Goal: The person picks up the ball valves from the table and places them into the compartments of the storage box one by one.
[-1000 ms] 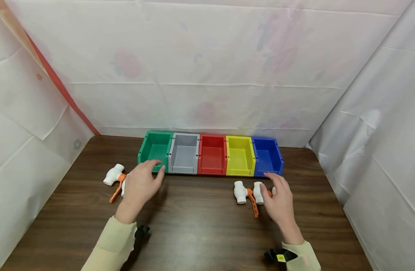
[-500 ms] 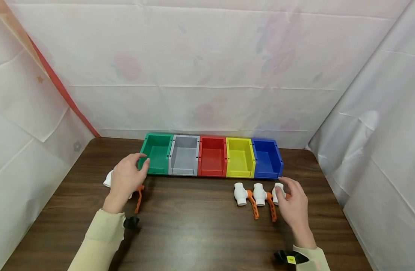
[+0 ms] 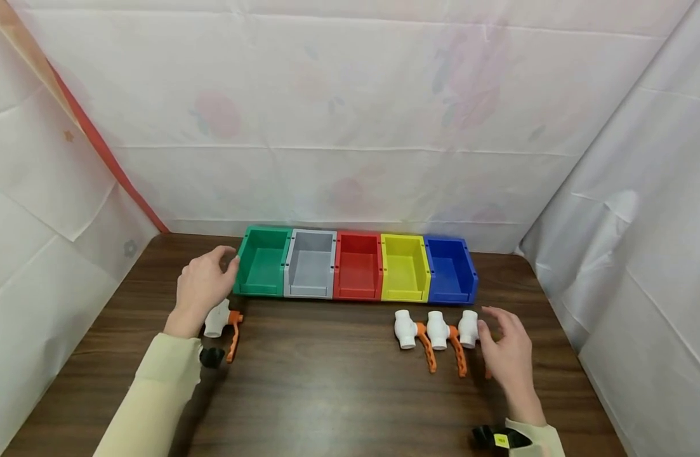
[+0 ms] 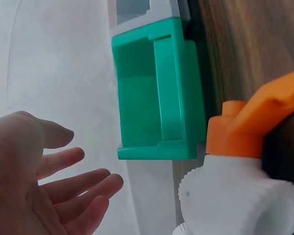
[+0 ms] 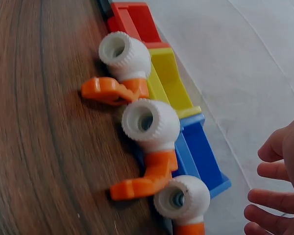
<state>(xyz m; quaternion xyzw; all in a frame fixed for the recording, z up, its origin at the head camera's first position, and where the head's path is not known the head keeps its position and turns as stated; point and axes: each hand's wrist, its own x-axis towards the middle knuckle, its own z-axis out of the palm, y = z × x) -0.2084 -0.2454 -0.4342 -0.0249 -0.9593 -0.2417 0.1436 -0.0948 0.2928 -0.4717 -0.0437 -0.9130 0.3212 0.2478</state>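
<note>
Left hand (image 3: 200, 285) hung loose, thumb apart from fingers; a white valve (image 3: 217, 318) with orange handle (image 3: 233, 336) lay on its near side, partly covered. Others behind that hand: could not tell. Right hand (image 3: 509, 355) also loosely spread, thumb beside the outermost of three similar valves (image 3: 438, 330), in a row. Bins (image 3: 358, 295): five, each a different colour.

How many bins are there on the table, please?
5, in one row at the back of the table, left to right: green bin, gray bin, red bin, yellow bin, blue bin. None looks hidden.
</note>
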